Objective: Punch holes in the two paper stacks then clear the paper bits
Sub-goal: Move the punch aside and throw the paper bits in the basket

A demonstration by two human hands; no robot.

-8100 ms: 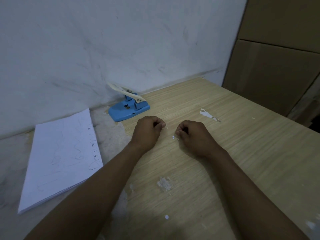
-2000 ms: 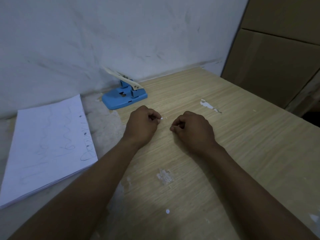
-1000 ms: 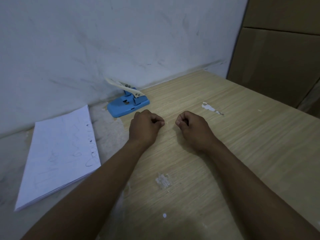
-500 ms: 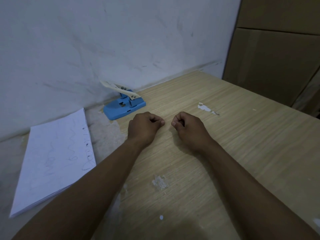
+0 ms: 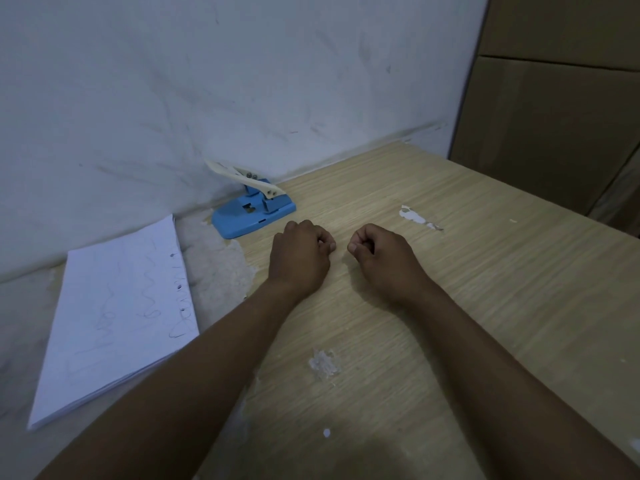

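My left hand (image 5: 301, 258) and my right hand (image 5: 381, 261) rest as fists side by side on the wooden table (image 5: 502, 289), knuckles almost touching. The left thumb and forefinger are pinched together; nothing shows between them now. A blue hole punch (image 5: 252, 213) with a cream lever raised stands just beyond my left hand, against the wall. A white paper stack (image 5: 117, 317) with scribbles and two punched holes along its right edge lies at the left. One small white paper bit (image 5: 326, 433) lies on the table near me, between my forearms.
A white wall runs along the table's back edge. Brown cardboard boxes (image 5: 554, 116) stand beyond the table at the right. The table's veneer is chipped in pale patches (image 5: 415, 218) and worn away at the left (image 5: 214, 268).
Two seconds ago my left fingertips pinched a small white bit that had lain between my hands; it is out of sight now. Both fists have drawn closer together.
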